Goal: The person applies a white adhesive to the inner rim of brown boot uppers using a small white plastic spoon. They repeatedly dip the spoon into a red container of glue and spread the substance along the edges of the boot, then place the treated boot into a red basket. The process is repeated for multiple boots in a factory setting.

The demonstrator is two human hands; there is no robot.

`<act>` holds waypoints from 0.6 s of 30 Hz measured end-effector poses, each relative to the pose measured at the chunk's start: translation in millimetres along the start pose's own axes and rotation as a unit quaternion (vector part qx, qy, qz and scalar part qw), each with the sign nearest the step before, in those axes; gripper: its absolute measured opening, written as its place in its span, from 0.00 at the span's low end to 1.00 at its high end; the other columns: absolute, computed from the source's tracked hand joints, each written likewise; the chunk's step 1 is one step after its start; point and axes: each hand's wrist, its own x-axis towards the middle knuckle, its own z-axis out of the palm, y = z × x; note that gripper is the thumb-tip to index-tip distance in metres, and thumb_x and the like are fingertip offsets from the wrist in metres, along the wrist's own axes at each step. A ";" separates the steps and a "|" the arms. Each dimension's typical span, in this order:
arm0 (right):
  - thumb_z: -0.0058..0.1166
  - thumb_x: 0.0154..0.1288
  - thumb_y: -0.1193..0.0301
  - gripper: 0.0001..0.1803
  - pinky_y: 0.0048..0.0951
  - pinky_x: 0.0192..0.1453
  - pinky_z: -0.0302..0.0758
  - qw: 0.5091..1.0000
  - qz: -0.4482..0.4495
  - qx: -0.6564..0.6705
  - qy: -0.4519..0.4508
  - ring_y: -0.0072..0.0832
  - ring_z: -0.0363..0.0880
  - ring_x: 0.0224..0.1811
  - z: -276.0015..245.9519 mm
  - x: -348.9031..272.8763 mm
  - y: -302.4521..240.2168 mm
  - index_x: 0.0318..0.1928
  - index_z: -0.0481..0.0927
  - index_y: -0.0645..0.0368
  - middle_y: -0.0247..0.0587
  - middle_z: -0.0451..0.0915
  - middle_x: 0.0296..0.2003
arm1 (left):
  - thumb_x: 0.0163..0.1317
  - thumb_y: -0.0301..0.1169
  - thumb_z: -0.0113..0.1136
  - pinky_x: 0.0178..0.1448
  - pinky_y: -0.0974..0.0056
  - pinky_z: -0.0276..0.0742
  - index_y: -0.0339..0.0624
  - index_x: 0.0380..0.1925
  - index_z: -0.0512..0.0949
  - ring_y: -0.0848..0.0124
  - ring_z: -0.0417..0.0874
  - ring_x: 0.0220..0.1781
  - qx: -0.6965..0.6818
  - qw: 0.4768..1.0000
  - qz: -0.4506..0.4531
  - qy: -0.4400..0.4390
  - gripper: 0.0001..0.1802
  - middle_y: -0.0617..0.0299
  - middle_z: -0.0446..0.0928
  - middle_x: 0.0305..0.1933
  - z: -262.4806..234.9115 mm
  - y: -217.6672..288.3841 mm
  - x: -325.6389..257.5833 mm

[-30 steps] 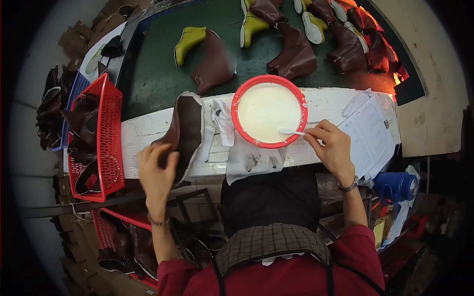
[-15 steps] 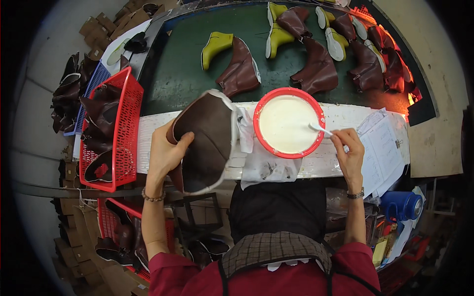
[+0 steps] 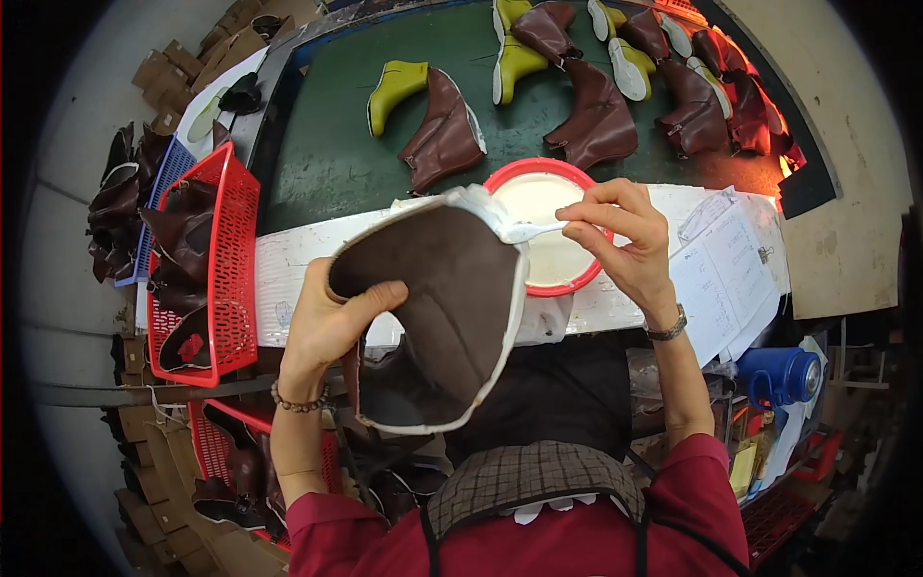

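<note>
Brown boot upper [image 3: 433, 269] held at the near side of the bench [image 3: 286, 264], beside the red bowl [image 3: 536, 164] — left hand [image 3: 322, 317] clamped on its left side, right hand [image 3: 627, 231] pinching a white brush [image 3: 527, 231] at its pale edge. Looks light, floppy — grip bare leather; edge likely slick.

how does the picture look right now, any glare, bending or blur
Head view: orange-red glow over the upper-right boots, white bench bowed by the fisheye, corners black; same view, left hand and brown boot upper fairly sharp.
</note>
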 end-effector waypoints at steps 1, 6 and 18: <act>0.75 0.57 0.70 0.10 0.30 0.49 0.66 1.000 0.006 -0.003 0.014 0.25 0.76 0.38 1.5 -3.3 -1.2 0.41 0.92 0.51 0.29 0.81 0.34 | 0.63 0.23 0.70 0.46 0.69 0.79 0.30 0.50 0.85 0.77 0.82 0.38 -0.007 1.000 0.000 0.027 0.15 0.63 0.87 0.38 0.1 -0.2 -1.1; 0.75 0.56 0.72 0.12 0.30 0.50 0.65 0.999 0.031 -0.012 0.024 0.25 0.76 0.39 10.9 -19.2 -17.7 0.42 0.92 0.51 0.29 0.81 0.35 | 0.65 0.22 0.69 0.47 0.70 0.79 0.29 0.50 0.85 0.78 0.83 0.39 -0.032 0.982 0.111 0.148 0.14 0.63 0.87 0.40 15.9 -4.4 -2.1; 0.70 0.63 0.71 0.07 0.28 0.38 0.77 0.966 0.249 -0.077 -0.001 0.28 0.83 0.34 -19.5 -42.2 3.3 0.41 0.91 0.57 0.35 0.83 0.33 | 0.68 0.30 0.69 0.63 0.63 0.76 0.30 0.65 0.73 0.68 0.82 0.57 0.108 0.928 0.163 0.317 0.28 0.51 0.82 0.58 -17.4 -58.6 33.5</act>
